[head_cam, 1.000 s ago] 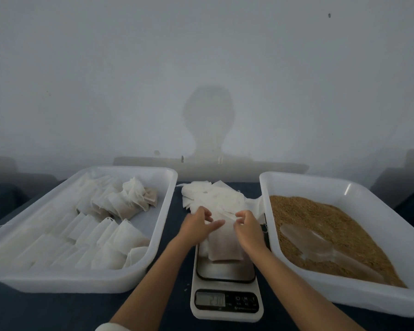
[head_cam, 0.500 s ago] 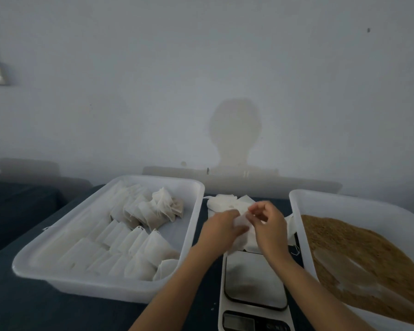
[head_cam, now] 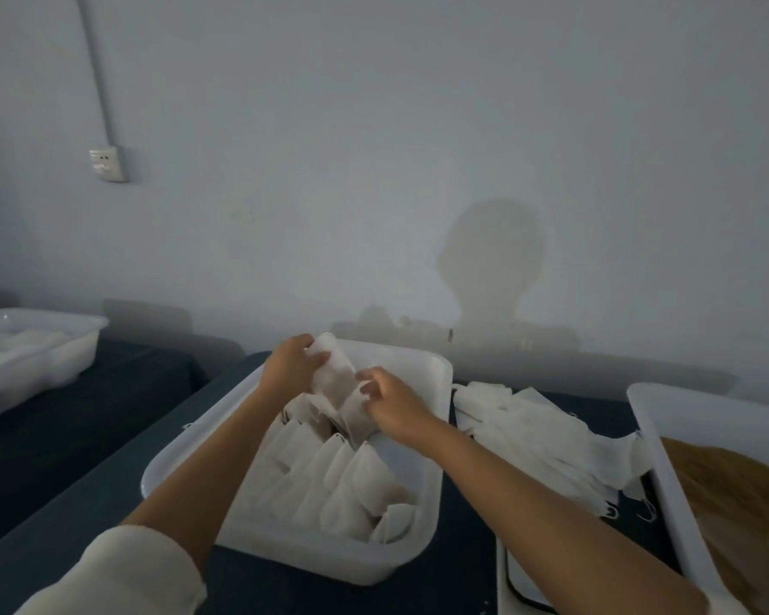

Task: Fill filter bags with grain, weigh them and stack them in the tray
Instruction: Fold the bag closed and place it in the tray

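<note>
Both hands hold one filled white filter bag [head_cam: 335,375] above the far end of the white tray [head_cam: 436,437]. My left hand [head_cam: 291,364] grips the bag's top. My right hand [head_cam: 389,403] pinches its lower end. Under them several filled bags [head_cam: 342,477] stand in rows inside the tray. To the right of the tray lies a loose pile of empty filter bags [head_cam: 533,437]. Brown grain [head_cam: 746,508] fills a white bin [head_cam: 667,463] at the right edge. Only a corner of the scale [head_cam: 513,579] shows at the bottom.
A second white tray [head_cam: 32,348] stands on another dark table at the far left. A wall socket [head_cam: 107,164] with a conduit hangs on the grey wall behind. A gap separates the two dark tables at the left.
Both hands carried the filled bag off the scale to the left and over the tray. The view swung left, so the scale and grain bin slid toward the right edge.
</note>
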Demonstrator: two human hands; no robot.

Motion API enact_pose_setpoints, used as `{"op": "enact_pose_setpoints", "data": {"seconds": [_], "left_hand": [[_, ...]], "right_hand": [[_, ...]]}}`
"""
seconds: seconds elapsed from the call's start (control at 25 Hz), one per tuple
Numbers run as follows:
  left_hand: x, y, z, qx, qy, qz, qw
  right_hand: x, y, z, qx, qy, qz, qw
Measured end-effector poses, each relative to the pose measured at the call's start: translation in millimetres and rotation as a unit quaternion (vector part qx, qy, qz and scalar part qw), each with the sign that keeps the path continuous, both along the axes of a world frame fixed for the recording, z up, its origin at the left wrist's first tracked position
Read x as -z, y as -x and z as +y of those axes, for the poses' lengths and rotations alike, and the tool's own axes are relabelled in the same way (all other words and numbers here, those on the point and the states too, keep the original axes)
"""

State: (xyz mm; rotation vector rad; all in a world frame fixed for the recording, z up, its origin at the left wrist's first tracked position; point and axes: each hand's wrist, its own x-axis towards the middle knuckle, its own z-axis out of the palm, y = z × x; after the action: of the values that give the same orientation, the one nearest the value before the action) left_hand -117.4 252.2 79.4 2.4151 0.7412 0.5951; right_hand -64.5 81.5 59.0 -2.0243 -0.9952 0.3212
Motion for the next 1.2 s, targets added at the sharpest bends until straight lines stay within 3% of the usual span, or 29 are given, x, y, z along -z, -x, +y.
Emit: {"op": "enact_pose_setpoints", "data": {"seconds": [0.12, 0.2, 0.4, 0.52, 0.64, 0.72, 0.84, 0.96, 1.04, 1.2], "left_hand": [[31.4, 7.1, 37.3, -0.059, 0.064, -0.008, 0.996], [49.3, 10.7, 52.1, -0.077, 0.051, 0.014, 0.996], [55.7, 9.2, 69.6, -0.045, -0.072, 0.175, 0.981], [53.1, 7.7, 69.5, -0.024, -0.145, 0.313, 0.938], [59.0, 6.9, 72.9, -0.036, -0.216, 0.365, 0.905], [65.5, 6.7, 75.3, -0.05, -0.239, 0.362, 0.899], [63.9, 8.7, 69.4, -0.087, -0.247, 0.316, 0.912], [48.5, 7.2, 56.6, -0.118, -0.3, 0.255, 0.912], [34.9, 1.9, 43.1, -0.111, -0.316, 0.203, 0.92], [11.9, -14.6, 3.0, -0.063, -0.312, 0.131, 0.939]], "right_hand": [[21.2, 2.4, 33.3, -0.013, 0.066, 0.005, 0.998], [33.6, 3.9, 48.2, -0.024, 0.099, -0.001, 0.995], [51.5, 4.2, 77.8, -0.077, 0.167, 0.009, 0.983], [52.9, 11.4, 98.4, -0.098, 0.19, -0.008, 0.977], [61.9, 19.8, 113.7, -0.123, 0.243, -0.035, 0.962], [67.0, 23.4, 118.2, -0.128, 0.283, -0.022, 0.95], [59.7, 26.2, 111.5, -0.141, 0.266, -0.035, 0.953], [34.8, 21.8, 88.0, -0.151, 0.191, -0.08, 0.967], [17.5, 15.7, 64.6, -0.141, 0.111, -0.054, 0.982], [-7.0, -18.8, 5.9, 0.017, -0.036, -0.065, 0.997]]}}
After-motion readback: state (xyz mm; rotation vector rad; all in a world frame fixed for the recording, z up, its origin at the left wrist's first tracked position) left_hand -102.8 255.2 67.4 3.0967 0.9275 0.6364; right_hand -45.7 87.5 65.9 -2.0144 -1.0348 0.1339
